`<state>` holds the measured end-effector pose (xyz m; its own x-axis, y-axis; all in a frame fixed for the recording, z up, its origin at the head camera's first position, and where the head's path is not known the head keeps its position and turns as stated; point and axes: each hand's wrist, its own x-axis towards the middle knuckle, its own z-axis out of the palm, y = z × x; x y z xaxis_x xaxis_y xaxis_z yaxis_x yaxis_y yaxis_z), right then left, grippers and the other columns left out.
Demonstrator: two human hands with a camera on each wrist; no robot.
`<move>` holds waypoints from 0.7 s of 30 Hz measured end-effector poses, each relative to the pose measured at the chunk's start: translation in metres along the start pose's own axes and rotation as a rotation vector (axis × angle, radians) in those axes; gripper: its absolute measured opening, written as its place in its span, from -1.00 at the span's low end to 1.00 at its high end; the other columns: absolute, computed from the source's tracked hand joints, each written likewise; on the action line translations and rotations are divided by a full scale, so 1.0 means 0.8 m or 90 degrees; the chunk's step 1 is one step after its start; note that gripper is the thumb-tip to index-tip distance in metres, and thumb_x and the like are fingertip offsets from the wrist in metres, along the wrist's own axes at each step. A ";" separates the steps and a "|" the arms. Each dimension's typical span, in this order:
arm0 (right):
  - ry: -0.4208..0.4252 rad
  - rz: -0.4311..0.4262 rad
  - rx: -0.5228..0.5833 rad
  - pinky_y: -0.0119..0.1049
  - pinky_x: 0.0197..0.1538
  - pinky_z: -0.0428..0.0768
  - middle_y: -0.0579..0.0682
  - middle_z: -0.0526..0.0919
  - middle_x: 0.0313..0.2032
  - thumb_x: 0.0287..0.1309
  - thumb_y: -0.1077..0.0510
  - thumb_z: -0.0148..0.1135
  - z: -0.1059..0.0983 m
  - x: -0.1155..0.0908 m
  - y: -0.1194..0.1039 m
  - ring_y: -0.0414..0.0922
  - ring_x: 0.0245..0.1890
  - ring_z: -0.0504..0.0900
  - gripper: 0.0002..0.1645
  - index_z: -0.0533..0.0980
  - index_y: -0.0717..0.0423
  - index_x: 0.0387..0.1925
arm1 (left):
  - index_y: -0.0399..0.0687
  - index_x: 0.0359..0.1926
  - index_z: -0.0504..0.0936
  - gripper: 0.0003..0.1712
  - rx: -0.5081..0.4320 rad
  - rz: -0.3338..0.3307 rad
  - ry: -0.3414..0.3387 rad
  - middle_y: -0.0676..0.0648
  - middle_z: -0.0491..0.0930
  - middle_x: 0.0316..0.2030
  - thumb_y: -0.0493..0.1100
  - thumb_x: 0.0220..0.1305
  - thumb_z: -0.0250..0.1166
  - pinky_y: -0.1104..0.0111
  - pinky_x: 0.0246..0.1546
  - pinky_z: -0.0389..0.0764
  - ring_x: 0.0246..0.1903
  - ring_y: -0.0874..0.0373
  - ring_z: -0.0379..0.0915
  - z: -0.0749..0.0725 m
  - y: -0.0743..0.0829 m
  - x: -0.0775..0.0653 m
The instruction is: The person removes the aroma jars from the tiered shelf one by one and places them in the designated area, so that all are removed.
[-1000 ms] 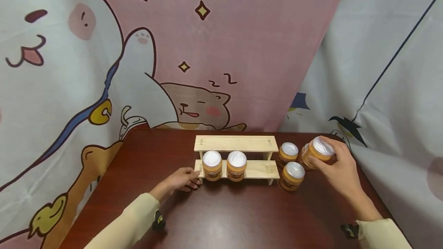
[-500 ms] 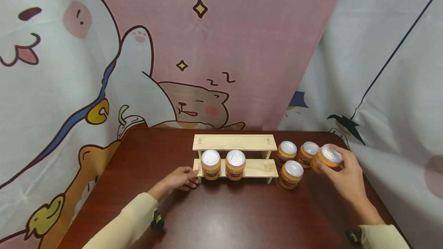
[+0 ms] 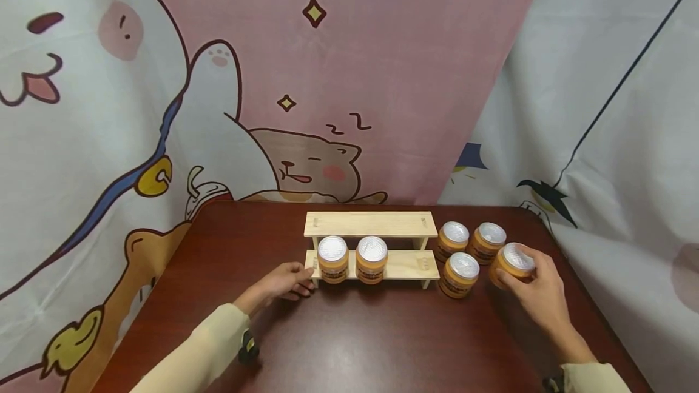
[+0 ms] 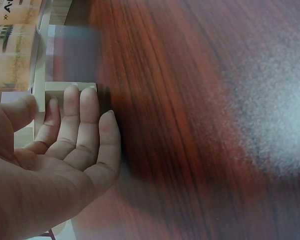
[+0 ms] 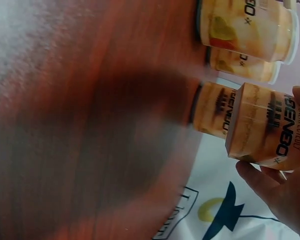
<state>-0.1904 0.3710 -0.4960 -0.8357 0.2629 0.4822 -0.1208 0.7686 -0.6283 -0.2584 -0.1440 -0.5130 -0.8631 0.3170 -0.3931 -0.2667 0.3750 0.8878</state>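
Observation:
My right hand (image 3: 539, 284) grips an orange-labelled jar (image 3: 510, 268) with a silvery lid, thumb on one side and fingers on the other. In the right wrist view this held jar (image 5: 269, 127) is raised off the tabletop. My left hand (image 3: 281, 282) pinches the left end of a two-step wooden rack (image 3: 406, 264), thumb on the lower board and fingers beneath it, as the left wrist view of the hand (image 4: 65, 155) shows. On the lower step stand two matching jars, a left one (image 3: 333, 259) and a right one (image 3: 372, 261).
Three more such jars stand on the table right of the rack: a back one (image 3: 452, 240), a front one (image 3: 459, 276) and one farther right (image 3: 487, 244). The dark red-brown table (image 3: 349, 338) ends at a printed cloth (image 3: 382, 77) behind and at the right.
My right hand has brought its jar rightward, then down and toward me, away from the jar behind it. The left hand keeps its hold on the rack; the head view has shifted slightly.

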 end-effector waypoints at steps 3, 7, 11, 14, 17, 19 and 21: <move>-0.010 -0.005 -0.005 -0.82 -0.19 0.24 0.27 0.48 0.04 -0.13 0.26 0.61 0.006 -0.002 0.002 -0.31 -0.06 0.34 -0.16 0.44 0.23 0.23 | -0.21 -0.20 0.48 -0.65 0.003 -0.002 0.005 -0.23 0.73 -0.20 0.03 0.52 0.10 0.18 -0.25 0.64 -0.32 0.15 0.67 0.000 -0.001 -0.001; -0.015 0.003 -0.013 -0.81 -0.19 0.23 0.28 0.49 0.04 -0.13 0.24 0.62 0.013 -0.006 0.006 -0.14 -0.08 0.39 -0.16 0.44 0.22 0.23 | -0.20 -0.22 0.48 -0.64 0.004 -0.003 0.010 -0.26 0.73 -0.18 0.04 0.51 0.11 0.14 -0.23 0.65 -0.31 0.14 0.68 0.000 0.001 -0.002; -0.013 0.006 -0.014 -0.79 -0.19 0.24 0.27 0.51 0.02 -0.14 0.23 0.63 0.017 -0.010 0.012 -0.38 -0.09 0.31 -0.17 0.46 0.20 0.22 | -0.19 -0.22 0.48 -0.64 0.007 -0.003 0.011 -0.26 0.73 -0.18 0.05 0.51 0.11 0.12 -0.21 0.65 -0.30 0.13 0.68 0.000 0.003 -0.003; -0.012 0.004 -0.013 -0.77 -0.19 0.25 0.27 0.51 0.01 -0.15 0.22 0.64 0.020 -0.012 0.016 -0.45 -0.10 0.28 -0.17 0.46 0.19 0.21 | -0.20 -0.22 0.48 -0.63 0.008 -0.004 0.010 -0.26 0.73 -0.18 0.05 0.51 0.11 0.13 -0.21 0.65 -0.31 0.13 0.68 0.000 0.004 -0.003; -0.013 0.006 -0.017 -0.74 -0.18 0.25 0.27 0.52 0.01 -0.15 0.22 0.64 0.023 -0.014 0.018 -0.30 -0.08 0.35 -0.16 0.46 0.20 0.22 | -0.21 -0.21 0.48 -0.63 0.006 -0.003 0.007 -0.26 0.73 -0.18 0.04 0.52 0.10 0.14 -0.22 0.65 -0.31 0.13 0.68 0.001 0.003 -0.002; -0.017 0.006 -0.017 -0.70 -0.17 0.26 0.27 0.52 0.02 -0.15 0.22 0.64 0.024 -0.016 0.019 -0.17 -0.07 0.39 -0.16 0.46 0.21 0.21 | -0.21 -0.20 0.48 -0.64 0.004 -0.001 0.006 -0.26 0.73 -0.18 0.04 0.52 0.10 0.14 -0.22 0.65 -0.31 0.14 0.68 0.001 0.002 -0.001; -0.020 0.008 -0.019 -0.66 -0.16 0.26 0.28 0.52 0.02 -0.14 0.22 0.64 0.026 -0.017 0.020 -0.07 -0.07 0.41 -0.16 0.45 0.22 0.21 | -0.21 -0.21 0.48 -0.64 0.005 -0.001 0.006 -0.25 0.73 -0.19 0.03 0.52 0.10 0.15 -0.22 0.65 -0.31 0.14 0.68 0.001 0.002 -0.001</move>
<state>-0.1918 0.3675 -0.5254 -0.8536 0.2540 0.4548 -0.0952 0.7823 -0.6156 -0.2580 -0.1429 -0.5119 -0.8669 0.3074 -0.3924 -0.2650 0.3824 0.8852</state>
